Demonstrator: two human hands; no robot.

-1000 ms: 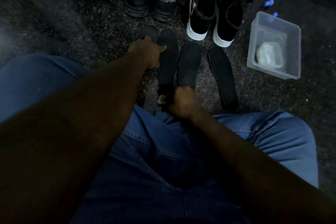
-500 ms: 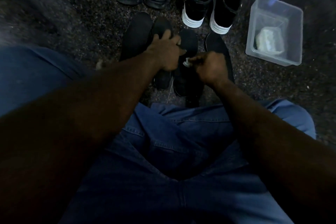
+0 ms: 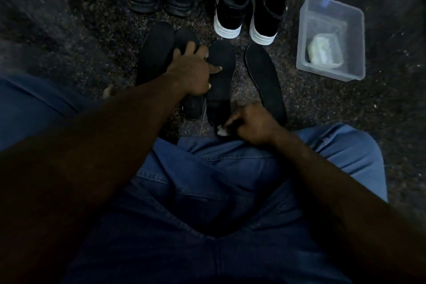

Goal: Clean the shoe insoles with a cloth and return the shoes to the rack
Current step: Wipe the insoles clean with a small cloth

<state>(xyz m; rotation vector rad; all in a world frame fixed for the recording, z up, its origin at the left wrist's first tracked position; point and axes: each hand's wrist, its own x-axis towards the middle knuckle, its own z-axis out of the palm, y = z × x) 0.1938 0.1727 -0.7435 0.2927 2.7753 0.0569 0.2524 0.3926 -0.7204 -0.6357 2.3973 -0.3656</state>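
Four black insoles point(image 3: 265, 76) lie in a row on the floor point(image 3: 69, 30). The left hand point(image 3: 196, 71) stays flat on the middle ones, fingers spread wide, pressing them down. The right hand point(image 3: 253, 122) pinches a small white cloth point(image 3: 221, 131). Half a second ago it was up beside the left hand. Now it has slid back to 6 o'clock, at the heel of the third insole point(image 3: 221, 69). The shoes point(image 3: 230, 2) stand at 12 o'clock, a clear box point(image 3: 356, 48) at 2 o'clock.
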